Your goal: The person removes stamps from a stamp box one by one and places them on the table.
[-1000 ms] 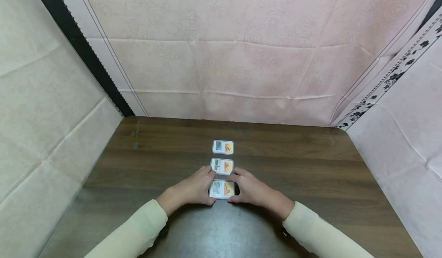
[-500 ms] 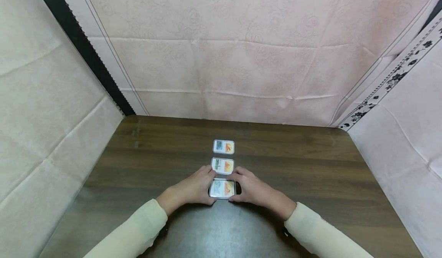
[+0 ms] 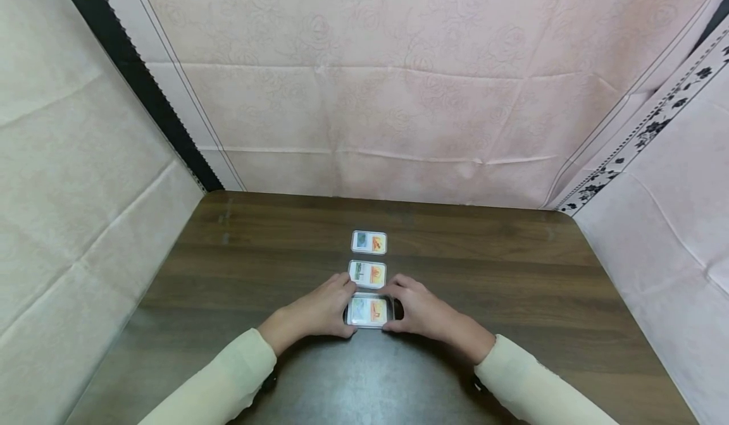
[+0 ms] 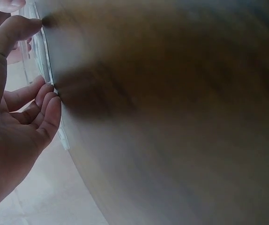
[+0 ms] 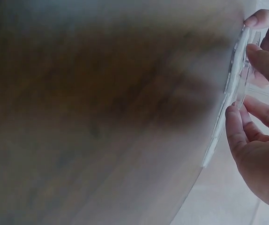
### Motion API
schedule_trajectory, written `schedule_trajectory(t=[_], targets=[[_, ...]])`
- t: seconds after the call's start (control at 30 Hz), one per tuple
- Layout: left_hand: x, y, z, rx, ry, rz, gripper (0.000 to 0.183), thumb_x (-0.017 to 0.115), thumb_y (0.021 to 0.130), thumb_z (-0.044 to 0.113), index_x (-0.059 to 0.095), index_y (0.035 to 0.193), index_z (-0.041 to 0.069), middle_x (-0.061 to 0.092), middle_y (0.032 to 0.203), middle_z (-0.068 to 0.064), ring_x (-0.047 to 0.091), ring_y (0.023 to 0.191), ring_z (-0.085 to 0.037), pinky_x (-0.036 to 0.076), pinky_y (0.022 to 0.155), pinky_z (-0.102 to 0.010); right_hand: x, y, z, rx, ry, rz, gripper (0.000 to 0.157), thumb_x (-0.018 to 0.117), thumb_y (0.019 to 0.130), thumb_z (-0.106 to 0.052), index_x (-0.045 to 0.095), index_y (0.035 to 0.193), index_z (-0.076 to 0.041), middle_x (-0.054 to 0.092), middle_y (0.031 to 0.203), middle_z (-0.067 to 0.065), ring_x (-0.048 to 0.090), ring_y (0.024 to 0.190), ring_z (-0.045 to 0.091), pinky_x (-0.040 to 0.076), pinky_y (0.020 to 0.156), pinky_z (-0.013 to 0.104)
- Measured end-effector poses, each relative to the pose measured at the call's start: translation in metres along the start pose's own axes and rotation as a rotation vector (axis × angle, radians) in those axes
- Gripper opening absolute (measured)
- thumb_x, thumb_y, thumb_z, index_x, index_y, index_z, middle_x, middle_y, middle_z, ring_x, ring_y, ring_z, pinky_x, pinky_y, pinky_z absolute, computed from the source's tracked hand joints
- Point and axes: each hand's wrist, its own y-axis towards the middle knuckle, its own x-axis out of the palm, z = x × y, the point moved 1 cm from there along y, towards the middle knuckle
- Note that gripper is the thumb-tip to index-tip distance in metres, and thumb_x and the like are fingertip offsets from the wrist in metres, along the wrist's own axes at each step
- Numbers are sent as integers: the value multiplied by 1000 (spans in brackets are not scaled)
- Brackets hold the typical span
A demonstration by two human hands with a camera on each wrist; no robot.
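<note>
Nearest card case (image 3: 367,312) of 3 lies on the table (image 3: 273,248). Left hand (image 3: 330,309) grips its edges, presumably to steady it; right hand (image 3: 420,309) pinches a clear cover (image 5: 242,90) just above, likely to control its angle.

Cannot read the lettering on the near card (image 3: 367,312), the middle card (image 3: 367,274) or the far card (image 3: 369,241): too small. Cannot see the near card's left edge behind the left hand (image 3: 326,305). Cannot trace all of the clear cover (image 5: 242,86), partly hidden by the right hand (image 3: 418,308). Lose the left sleeve (image 3: 224,377) and right sleeve (image 3: 535,381) at the lower edge, and the pinkish cloth (image 3: 398,96) at the top. Cannot identify the dark item (image 3: 479,385) under the right cuff. Get mostly blur from the tabletop (image 4: 172,140) in both wrist views.
</note>
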Motion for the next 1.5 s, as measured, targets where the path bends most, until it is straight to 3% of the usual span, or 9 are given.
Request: schedule_trajectory(t=[0.3, 0.67, 1.5], targets=[[2, 0, -1, 6, 1, 22, 64, 87, 77, 38, 61, 123, 2, 57, 121, -8, 50, 105, -18, 50, 92, -35, -10, -8, 8, 19, 19, -1, 58, 89, 81, -32, 68, 130, -9, 61, 121, 5, 58, 97, 15, 54, 80, 25], [3, 0, -1, 0, 6, 17, 63, 86, 77, 40, 61, 123, 4, 57, 121, -7, 50, 105, -17, 50, 92, -33, -19, -26, 20, 39, -16, 8, 57, 89, 81, -34, 68, 130, -11, 61, 120, 4, 58, 95, 16, 53, 76, 25], [2, -2, 0, 1, 17, 17, 60, 86, 79, 40, 62, 121, 5, 56, 116, -4, 49, 101, -15, 49, 89, -30, -41, -72, 55, -4, -73, 168, 56, 93, 76, -27, 70, 123, -8, 64, 115, 4, 65, 95, 17, 55, 76, 30]])
